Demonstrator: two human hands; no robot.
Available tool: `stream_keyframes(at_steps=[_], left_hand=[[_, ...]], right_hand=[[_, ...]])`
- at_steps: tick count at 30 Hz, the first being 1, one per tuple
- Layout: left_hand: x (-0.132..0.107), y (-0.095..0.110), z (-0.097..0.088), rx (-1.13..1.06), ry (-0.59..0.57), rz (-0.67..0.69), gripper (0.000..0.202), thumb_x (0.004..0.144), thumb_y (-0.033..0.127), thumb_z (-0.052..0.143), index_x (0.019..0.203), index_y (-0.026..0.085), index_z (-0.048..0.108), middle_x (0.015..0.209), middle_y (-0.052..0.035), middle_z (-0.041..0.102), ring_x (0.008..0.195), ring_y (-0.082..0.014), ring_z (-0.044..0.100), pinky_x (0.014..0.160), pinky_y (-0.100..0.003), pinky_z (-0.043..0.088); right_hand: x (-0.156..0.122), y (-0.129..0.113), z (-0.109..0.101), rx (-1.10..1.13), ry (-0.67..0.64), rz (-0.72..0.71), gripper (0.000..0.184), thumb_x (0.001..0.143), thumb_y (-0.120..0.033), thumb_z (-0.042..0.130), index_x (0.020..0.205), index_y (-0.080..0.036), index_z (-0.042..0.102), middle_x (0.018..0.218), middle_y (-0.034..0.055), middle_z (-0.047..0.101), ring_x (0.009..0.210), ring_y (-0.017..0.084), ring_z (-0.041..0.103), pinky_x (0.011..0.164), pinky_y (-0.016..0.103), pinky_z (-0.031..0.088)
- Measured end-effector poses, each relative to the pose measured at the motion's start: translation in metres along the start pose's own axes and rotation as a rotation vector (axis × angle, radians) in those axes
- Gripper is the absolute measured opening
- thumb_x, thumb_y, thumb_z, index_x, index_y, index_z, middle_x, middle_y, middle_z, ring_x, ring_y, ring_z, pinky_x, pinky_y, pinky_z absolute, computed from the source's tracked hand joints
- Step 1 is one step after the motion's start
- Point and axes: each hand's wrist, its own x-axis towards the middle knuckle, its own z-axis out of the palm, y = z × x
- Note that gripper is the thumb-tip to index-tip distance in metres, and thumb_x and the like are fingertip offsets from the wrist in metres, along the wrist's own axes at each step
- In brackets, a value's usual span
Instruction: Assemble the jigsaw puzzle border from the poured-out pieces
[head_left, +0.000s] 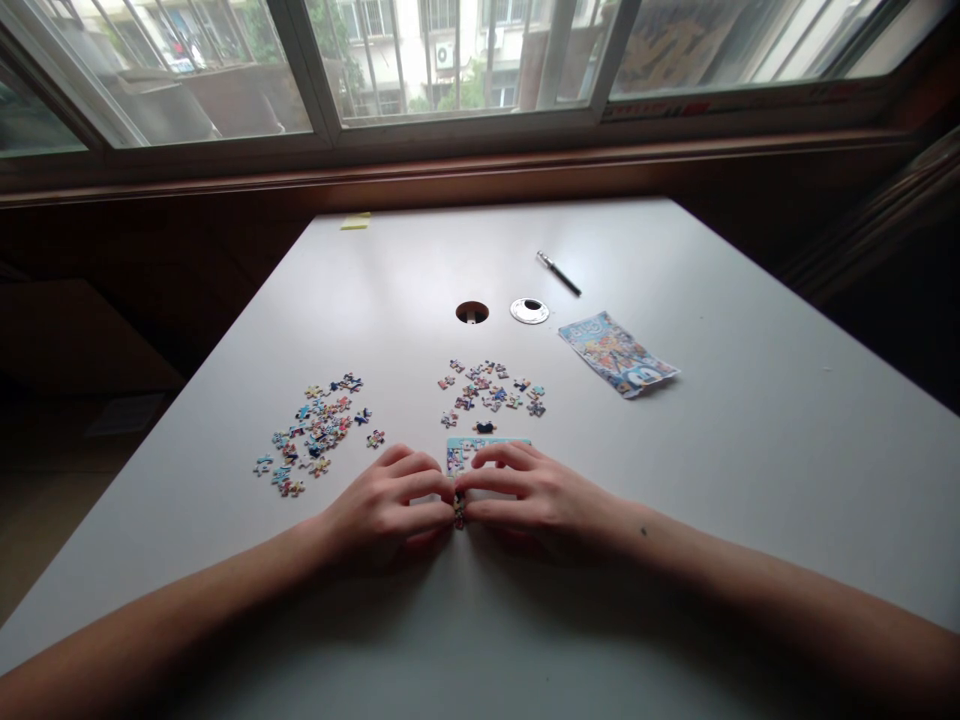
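Note:
My left hand (386, 505) and my right hand (529, 495) meet fingertip to fingertip near the table's front, both with fingers curled in a pinch on small jigsaw pieces (459, 510) between them. Just beyond the fingers lies a joined strip of puzzle (480, 447), partly hidden by my right hand. A loose heap of pieces (491, 388) lies straight ahead of it. A second heap of pieces (315, 432) lies to the left of my left hand.
On the white table (750, 450) a printed puzzle picture (616, 353) lies right of centre, with a black pen (559, 273) farther back. A cable hole (472, 312) and its round cover (529, 310) sit mid-table. A yellow note (354, 222) lies at the far edge below the window.

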Motion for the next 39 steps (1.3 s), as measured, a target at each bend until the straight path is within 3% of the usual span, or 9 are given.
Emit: stream_keyframes(at_steps=[24, 31, 36, 39], left_hand=[[0.000, -0.001, 0.001, -0.036, 0.002, -0.027, 0.013, 0.086, 0.013, 0.062, 0.097, 0.020, 0.064, 0.098, -0.0039, 0.070, 0.096, -0.0197, 0.060, 0.085, -0.035, 0.042], [-0.001, 0.001, 0.001, -0.003, 0.006, -0.043, 0.017, 0.084, 0.014, 0.063, 0.099, 0.022, 0.064, 0.113, -0.0065, 0.066, 0.105, -0.0215, 0.058, 0.090, -0.035, 0.044], [-0.001, 0.002, 0.000, 0.060, 0.033, -0.214, 0.028, 0.083, 0.022, 0.063, 0.110, 0.021, 0.062, 0.118, -0.0092, 0.064, 0.115, -0.0267, 0.054, 0.097, -0.040, 0.044], [0.001, 0.001, -0.001, 0.100, 0.003, -0.246, 0.040, 0.085, 0.029, 0.062, 0.124, 0.021, 0.057, 0.134, -0.0101, 0.058, 0.128, -0.0300, 0.047, 0.104, -0.044, 0.039]], right_hand=[[0.001, 0.000, -0.003, -0.037, -0.043, -0.019, 0.025, 0.095, -0.020, 0.051, 0.119, -0.019, 0.060, 0.131, 0.0099, 0.061, 0.119, 0.023, 0.049, 0.093, 0.039, 0.045], [0.001, -0.003, -0.002, -0.069, -0.045, -0.004, 0.020, 0.096, -0.016, 0.048, 0.111, -0.018, 0.060, 0.128, 0.0096, 0.063, 0.116, 0.021, 0.055, 0.097, 0.041, 0.039], [0.001, -0.001, -0.006, -0.038, 0.095, 0.040, 0.027, 0.090, -0.012, 0.052, 0.114, -0.021, 0.060, 0.125, 0.0089, 0.064, 0.112, 0.020, 0.058, 0.095, 0.039, 0.040], [-0.003, 0.018, -0.014, -0.038, 0.310, 0.273, 0.020, 0.086, -0.010, 0.054, 0.101, -0.022, 0.061, 0.103, 0.0063, 0.068, 0.096, 0.020, 0.060, 0.088, 0.037, 0.043]])
